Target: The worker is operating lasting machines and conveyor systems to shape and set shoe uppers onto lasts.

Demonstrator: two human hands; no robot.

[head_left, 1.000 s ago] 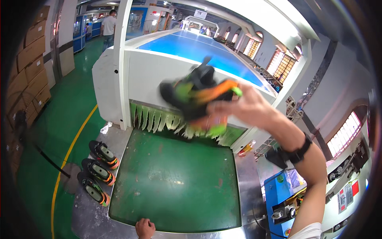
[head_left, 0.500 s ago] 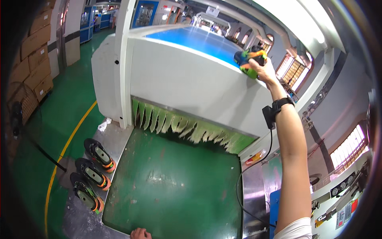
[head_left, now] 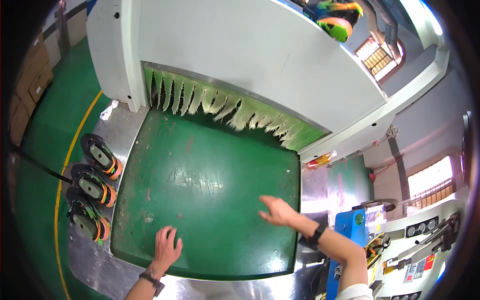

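Note:
My left hand [head_left: 167,246] hovers over the near left part of a green conveyor belt [head_left: 200,200], fingers apart and holding nothing. My right hand [head_left: 278,212] is above the belt's right half, also open with nothing in it. A dark band is on each wrist. On top of the grey machine housing [head_left: 240,50] sits a black, orange and green shoe [head_left: 337,22], cut off by the upper edge of the picture and away from both hands. Left of the belt, three black-and-orange shoes [head_left: 91,187] stand on lasts in a row on the metal ledge.
Ragged green strips [head_left: 215,100] hang across the machine's opening at the belt's far end. A metal ledge [head_left: 115,277] borders the belt. A crumpled white cloth [head_left: 109,110] lies at its far left corner. On the right are a blue box [head_left: 345,235] and white equipment with gauges [head_left: 422,229].
My right hand has let go of the shoe on top of the machine and come down over the belt. My left hand has risen further into view. The view has tipped downward.

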